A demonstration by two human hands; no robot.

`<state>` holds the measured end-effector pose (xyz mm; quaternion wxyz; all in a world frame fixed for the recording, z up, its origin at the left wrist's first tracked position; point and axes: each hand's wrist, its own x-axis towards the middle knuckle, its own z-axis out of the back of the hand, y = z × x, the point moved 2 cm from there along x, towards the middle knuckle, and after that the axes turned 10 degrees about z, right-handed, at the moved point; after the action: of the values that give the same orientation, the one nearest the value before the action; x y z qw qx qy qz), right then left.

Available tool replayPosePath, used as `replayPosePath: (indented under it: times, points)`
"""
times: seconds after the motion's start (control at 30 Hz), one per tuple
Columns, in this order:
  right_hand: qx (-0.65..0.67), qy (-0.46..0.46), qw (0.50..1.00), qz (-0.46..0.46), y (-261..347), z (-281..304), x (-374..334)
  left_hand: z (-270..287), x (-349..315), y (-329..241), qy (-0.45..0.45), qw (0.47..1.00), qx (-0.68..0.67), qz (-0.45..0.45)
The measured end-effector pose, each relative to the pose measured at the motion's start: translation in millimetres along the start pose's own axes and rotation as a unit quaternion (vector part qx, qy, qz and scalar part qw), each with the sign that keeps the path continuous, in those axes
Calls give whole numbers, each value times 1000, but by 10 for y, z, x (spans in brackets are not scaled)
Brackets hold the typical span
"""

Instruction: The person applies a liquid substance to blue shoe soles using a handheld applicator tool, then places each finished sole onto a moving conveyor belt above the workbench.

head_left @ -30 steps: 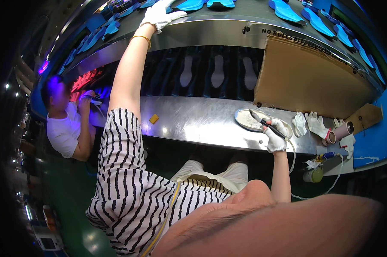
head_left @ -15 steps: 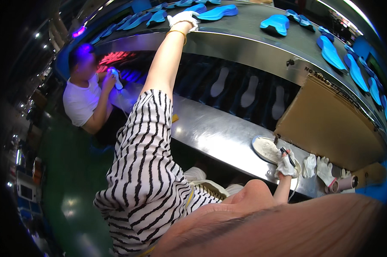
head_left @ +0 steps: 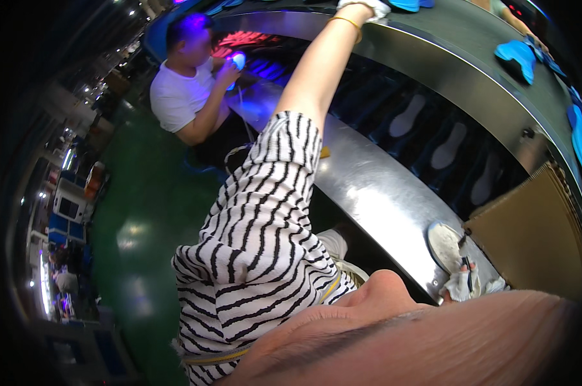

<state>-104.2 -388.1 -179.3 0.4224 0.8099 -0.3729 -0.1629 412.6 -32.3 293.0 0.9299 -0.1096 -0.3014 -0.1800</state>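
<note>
My left hand [head_left: 367, 9] wears a white glove and reaches far up to the dark conveyor belt; the upper edge cuts it off, so its fingers are hidden. Just right of it lies a blue insole [head_left: 405, 4]. Low on the right, my right hand [head_left: 458, 285], in a white glove with bare fingertips, closes round a thin black-handled tool [head_left: 469, 273]. Its working end I cannot make out. Beside that hand sits an oval dish [head_left: 443, 246] with whitish stuff in it, on the metal ledge [head_left: 368, 199].
More blue insoles [head_left: 517, 59] lie along the belt [head_left: 455, 29]. A lower rack holds pale insoles [head_left: 449, 145]. Cardboard [head_left: 529, 222] stands at the right. A co-worker [head_left: 187, 90] sits on the left under purple light, and another person's arm [head_left: 519, 22] reaches over the belt at upper right.
The view has swung, so most things sit further right or higher. My left hand is now partly past the upper edge. My right hand still grips the black-handled tool by the dish.
</note>
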Motion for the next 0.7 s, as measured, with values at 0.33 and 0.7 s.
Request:
replayPosePath:
  times: [0.33,0.7]
  points:
    - [-83,-54,995,9,-98,127,298,-116,20,-114,-14,999,-24,42]
    - [-140,-79,987,21,-23,170,358,-205,11,-153,12,998,20,64]
